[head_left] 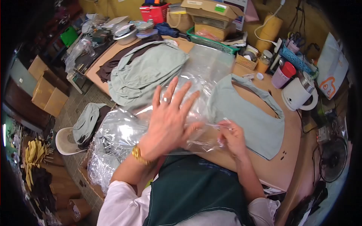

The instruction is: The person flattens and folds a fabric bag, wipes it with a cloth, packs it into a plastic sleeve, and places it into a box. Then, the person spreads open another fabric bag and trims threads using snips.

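Observation:
My left hand (169, 116), with a ring and a gold bracelet, is spread flat above a clear plastic bag (205, 141). Its fingers are apart and grip nothing. At the front of the table, my right hand (232, 137) pinches the edge of that bag between thumb and fingertips. Just beyond the right hand lies a pale green garment (249, 113) with a wide, curved opening, flat on the table. Behind the left hand is a heap of similar pale green garments (147, 71). More clear plastic (124, 126) bulges beside my left forearm.
Clear plastic sheets (213, 62) lie toward the back of the table (275, 169). A white kettle (299, 92), a purple cup (283, 75) and a jar (264, 60) line the right side. Cardboard boxes (209, 19) stand at the back, and a stool (66, 141) holds cloth at left.

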Tool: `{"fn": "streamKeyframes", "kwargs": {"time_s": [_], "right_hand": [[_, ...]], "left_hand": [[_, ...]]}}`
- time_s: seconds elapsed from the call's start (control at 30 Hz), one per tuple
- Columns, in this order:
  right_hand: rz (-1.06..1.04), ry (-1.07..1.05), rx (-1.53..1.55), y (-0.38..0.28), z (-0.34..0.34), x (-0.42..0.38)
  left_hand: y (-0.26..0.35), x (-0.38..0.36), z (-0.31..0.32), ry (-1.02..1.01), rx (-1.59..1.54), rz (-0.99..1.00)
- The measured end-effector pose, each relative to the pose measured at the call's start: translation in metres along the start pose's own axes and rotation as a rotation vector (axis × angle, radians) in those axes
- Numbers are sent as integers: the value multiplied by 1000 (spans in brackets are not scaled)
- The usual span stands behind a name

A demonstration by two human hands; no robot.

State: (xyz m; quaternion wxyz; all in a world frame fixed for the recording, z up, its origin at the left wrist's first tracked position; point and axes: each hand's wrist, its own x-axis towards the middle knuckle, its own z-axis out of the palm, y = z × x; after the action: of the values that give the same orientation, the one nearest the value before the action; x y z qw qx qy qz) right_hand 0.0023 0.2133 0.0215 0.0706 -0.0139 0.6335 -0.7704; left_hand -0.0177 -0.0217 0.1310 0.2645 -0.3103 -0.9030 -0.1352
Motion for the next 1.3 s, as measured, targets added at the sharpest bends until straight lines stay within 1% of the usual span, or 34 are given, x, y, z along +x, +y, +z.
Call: {"fn": "streamKeyframes", "kwargs": {"time_s": [0.03,0.07,0.1,0.13,0.17,0.2,0.23,0.3,0.33,0.4,0.43,0.47,0.5,0.53,0.57,0.6,0.63,0.7,0.73,0.77,0.83,0.87,0.9,0.93,0.97,1.0,1.03,1.07,1.13,1.17,1.23,1.27,1.3], "right_hand": [[3,20,0,-2,-18,-7],[-34,129,-40,-5,-37,-13],[-70,239,-82,-8,-52,-19],[-70,262,-82,-14,-61,-26],[-144,272,-234,-20,-68,-32],[-214,281,-386,-24,-76,-38],[-209,303,-385,-22,-89,-43],[-158,367,-509,-19,-115,-51],[-157,377,-511,-21,-122,-54],[-124,411,-624,-31,-132,-60],[-123,418,-628,-37,-134,-61],[-69,514,-759,-43,-135,-62],[-12,609,-887,-47,-136,-62],[-8,615,-883,-49,-140,-63],[104,705,-1085,-50,-147,-65],[223,790,-1289,-52,-151,-66],[227,790,-1291,-53,-148,-67],[-309,917,-1709,-52,-130,-63],[-434,794,-1492,-53,-112,-56],[-542,672,-1267,-56,-88,-46],[-619,420,-1162,-69,-37,-25],[-618,422,-1161,-66,-38,-16],[-374,252,-1149,-59,-40,-5],[-132,80,-1121,-55,-39,2],[-139,75,-1121,-56,-42,4],[22,-18,-1055,-58,-48,5],[181,-110,-986,-59,-51,9],[179,-121,-988,-54,-48,9],[-230,36,-847,-35,-39,1],[-229,26,-845,-29,-33,1],[-459,117,-761,-22,-20,1],[-460,112,-760,-23,-15,-1],[-342,165,-694,-25,-11,-4]], "left_hand": [[-10,5,11,14,118,35],[-19,7,20,-446,-26,-159],[-25,13,29,-450,-36,-141],[-29,21,38,-667,-239,-132],[-31,26,49,-886,-441,-120],[-30,23,61,-845,-357,-68],[-35,21,77,-855,-363,-48],[-40,20,97,-647,-330,-109],[-39,23,99,-649,-335,-99],[-34,31,96,-878,-518,-132],[-31,35,93,-991,-608,-151],[-23,38,89,-997,-438,-152],[-20,33,89,-1001,-438,-147],[-16,27,88,-825,-302,-147],[-14,22,87,-647,-168,-144],[-16,16,94,-601,-276,-90],[-12,11,101,-603,-279,-90],[4,4,114,-518,-489,-78],[14,3,117,-428,-586,-87],[23,4,116,-435,-585,-87],[38,8,108,-480,-775,-210],[42,6,106,-365,-772,-162],[41,5,102,-365,-769,-162],[39,3,97,-310,-801,-184],[35,2,93,-250,-831,-206],[24,-1,89,-317,-799,-216],[20,-1,88,-308,-794,-221],[17,-2,86,-298,-813,-304],[7,-8,90,-311,-969,-465],[2,-5,92,-308,-965,-476],[-3,10,92,-575,-1020,-534],[-4,7,101,-508,-1091,-578],[-4,5,106,-505,-1091,-579]]}}
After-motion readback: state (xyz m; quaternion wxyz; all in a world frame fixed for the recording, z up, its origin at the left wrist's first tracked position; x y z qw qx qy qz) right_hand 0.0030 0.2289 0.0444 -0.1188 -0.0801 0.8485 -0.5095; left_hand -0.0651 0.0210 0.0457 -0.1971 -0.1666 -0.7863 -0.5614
